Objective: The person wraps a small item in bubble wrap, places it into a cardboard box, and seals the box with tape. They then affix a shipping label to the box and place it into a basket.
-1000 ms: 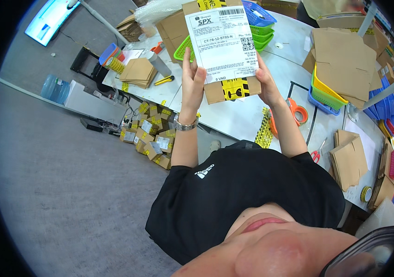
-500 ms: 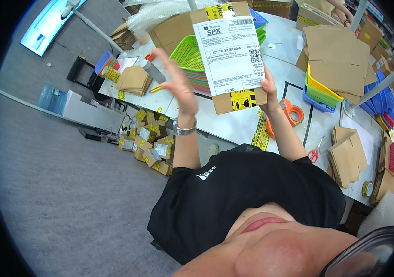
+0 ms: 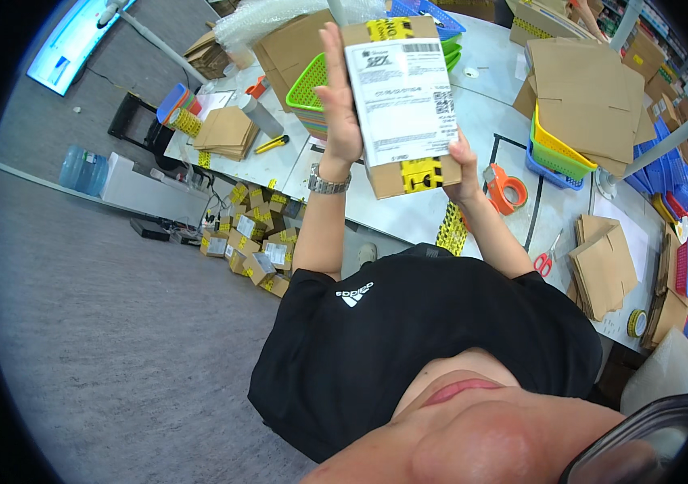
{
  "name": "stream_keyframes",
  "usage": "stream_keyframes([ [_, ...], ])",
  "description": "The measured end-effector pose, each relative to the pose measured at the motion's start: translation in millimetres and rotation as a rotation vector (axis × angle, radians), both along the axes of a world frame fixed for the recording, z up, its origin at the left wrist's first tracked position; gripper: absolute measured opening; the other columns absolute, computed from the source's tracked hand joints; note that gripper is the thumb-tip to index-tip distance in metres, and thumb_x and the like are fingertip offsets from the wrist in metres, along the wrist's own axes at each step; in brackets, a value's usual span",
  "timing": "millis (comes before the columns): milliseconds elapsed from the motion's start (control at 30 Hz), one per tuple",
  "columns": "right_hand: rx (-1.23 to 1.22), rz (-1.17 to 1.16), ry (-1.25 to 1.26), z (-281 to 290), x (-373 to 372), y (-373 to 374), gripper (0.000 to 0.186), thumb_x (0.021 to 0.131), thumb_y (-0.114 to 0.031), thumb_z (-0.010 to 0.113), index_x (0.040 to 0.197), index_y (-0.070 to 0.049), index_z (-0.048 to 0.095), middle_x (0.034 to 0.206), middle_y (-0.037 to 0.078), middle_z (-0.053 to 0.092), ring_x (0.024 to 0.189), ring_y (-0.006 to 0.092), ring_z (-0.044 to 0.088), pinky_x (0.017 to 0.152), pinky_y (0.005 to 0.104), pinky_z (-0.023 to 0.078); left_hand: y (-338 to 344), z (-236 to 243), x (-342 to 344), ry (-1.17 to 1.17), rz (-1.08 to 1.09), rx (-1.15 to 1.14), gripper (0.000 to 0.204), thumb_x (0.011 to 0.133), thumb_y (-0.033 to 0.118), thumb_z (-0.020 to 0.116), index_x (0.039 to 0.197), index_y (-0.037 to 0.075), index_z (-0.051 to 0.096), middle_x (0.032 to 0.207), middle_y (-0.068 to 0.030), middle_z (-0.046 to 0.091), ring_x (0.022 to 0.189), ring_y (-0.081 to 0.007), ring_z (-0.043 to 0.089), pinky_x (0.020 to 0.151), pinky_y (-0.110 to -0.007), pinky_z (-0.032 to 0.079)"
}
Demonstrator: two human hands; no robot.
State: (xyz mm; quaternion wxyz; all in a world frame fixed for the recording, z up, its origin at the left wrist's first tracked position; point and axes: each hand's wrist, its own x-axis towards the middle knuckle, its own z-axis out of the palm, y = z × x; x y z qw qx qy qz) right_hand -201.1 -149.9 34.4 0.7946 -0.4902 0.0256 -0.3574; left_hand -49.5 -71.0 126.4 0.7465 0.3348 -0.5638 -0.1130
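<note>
I hold a cardboard box [image 3: 416, 173] up in front of me; it has a large white shipping label [image 3: 400, 93] and yellow-and-black tape. My left hand [image 3: 340, 105], a metal watch on its wrist, lies flat against the box's left side with the fingers stretched upward. My right hand [image 3: 466, 165] grips the box's lower right corner, mostly hidden behind it. The box hangs above the white table [image 3: 408, 222].
An orange tape dispenser [image 3: 505, 187] and red scissors [image 3: 549, 256] lie on the table to the right. Green basket [image 3: 310, 81], yellow and blue baskets [image 3: 558, 149], folded cardboard stacks [image 3: 586, 89] [image 3: 602, 270]. Several small parcels [image 3: 255, 242] sit on the grey floor at left.
My left hand came off the box half a second ago and is now back flat against its left side. The box has moved a little left and stands more upright.
</note>
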Motion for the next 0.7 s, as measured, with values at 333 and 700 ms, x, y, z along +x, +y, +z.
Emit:
stream_keyframes([
  [333,0.013,-0.086,0.011,15.5,0.2,-1.5,0.089,0.081,-0.051,0.055,0.147,0.003,0.032,0.141,0.018,0.046,0.130,0.0251,0.046,0.108,0.0356,0.034,2.8,-48.3,8.8,0.270,0.021,0.362,0.096,0.094,0.075,0.011,0.154,0.004,-0.011,0.163,-0.0192,0.001,0.151,-0.0289,0.006,0.121,-0.039,0.011],
  [700,-0.145,-0.146,0.032,11.7,8.8,-6.6,0.092,0.082,-0.048,0.057,0.151,0.005,0.026,0.150,0.022,0.038,0.139,0.0285,0.037,0.115,0.0379,0.024,19.2,-63.3,1.1,0.331,-0.082,0.492,0.083,0.099,0.067,0.025,0.150,0.001,0.025,0.147,-0.0169,0.043,0.131,-0.0232,0.049,0.103,-0.036,0.047],
])
